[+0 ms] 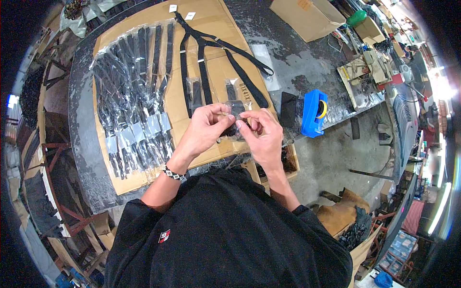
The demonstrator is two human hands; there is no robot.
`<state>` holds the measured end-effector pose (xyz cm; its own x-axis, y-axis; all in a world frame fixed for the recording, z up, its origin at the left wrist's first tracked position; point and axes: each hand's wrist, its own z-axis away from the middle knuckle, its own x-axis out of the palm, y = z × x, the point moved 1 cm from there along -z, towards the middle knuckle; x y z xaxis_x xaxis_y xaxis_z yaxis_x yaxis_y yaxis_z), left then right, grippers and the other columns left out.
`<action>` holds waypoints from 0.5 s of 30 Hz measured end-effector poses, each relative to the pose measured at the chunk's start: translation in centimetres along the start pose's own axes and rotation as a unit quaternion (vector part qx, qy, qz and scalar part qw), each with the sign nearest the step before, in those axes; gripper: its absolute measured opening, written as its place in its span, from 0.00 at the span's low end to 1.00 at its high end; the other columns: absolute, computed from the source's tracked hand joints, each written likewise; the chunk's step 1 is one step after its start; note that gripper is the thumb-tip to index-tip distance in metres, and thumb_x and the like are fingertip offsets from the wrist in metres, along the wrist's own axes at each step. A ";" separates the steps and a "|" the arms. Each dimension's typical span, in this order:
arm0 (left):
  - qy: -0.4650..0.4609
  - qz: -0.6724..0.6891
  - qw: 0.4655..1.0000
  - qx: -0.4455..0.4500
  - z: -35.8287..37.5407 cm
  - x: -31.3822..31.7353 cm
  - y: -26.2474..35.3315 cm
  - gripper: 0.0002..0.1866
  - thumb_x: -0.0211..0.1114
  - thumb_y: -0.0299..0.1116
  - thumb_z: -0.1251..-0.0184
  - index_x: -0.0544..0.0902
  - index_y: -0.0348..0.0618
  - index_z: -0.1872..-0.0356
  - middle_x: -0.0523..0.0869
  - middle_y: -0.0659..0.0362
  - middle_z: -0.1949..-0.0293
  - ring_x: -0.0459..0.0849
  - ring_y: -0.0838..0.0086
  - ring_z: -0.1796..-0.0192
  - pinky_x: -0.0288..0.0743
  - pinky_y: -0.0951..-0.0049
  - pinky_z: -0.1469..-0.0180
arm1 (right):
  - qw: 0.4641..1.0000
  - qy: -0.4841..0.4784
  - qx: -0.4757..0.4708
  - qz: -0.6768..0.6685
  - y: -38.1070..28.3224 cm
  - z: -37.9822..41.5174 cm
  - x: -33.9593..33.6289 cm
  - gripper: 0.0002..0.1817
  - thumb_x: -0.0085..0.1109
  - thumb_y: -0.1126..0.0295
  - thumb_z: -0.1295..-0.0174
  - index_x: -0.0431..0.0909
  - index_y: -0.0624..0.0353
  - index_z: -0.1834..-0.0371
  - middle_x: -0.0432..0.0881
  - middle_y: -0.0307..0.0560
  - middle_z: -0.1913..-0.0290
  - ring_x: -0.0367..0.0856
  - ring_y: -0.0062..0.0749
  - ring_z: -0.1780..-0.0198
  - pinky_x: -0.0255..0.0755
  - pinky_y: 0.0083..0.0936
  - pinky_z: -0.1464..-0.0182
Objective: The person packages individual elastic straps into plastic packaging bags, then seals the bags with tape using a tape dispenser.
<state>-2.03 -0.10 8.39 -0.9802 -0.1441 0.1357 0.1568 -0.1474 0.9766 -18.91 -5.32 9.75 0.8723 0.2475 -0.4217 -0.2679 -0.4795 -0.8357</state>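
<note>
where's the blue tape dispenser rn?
In the head view the blue tape dispenser stands on the table, right of the right hand, beside a small black piece just off the cardboard.

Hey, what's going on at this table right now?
A person stands at a workbench, both hands pinching a small clear plastic bag with something dark inside: left hand, right hand. Black suspenders lie spread on cardboard, beside a row of bagged suspenders. A blue tape dispenser sits to the right.
</note>
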 end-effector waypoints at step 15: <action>-0.010 -0.018 1.000 0.011 0.3 -0.1 0.3 0.06 0.65 0.29 0.28 0.82 0.36 0.61 0.76 0.74 0.75 0.67 0.93 0.74 0.58 0.84 0.75 | 0.992 0.030 0.110 -0.058 -0.4 -0.3 -0.4 0.28 0.75 0.75 0.44 0.76 0.58 0.40 0.66 0.28 0.71 0.62 0.11 0.70 0.58 0.13 0.68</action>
<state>-1.96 0.14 8.70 -0.9875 -0.1197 0.1026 0.1182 -0.1314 0.9843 -19.02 -5.47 10.37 0.9233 0.2371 -0.3021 -0.2413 -0.2539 -0.9367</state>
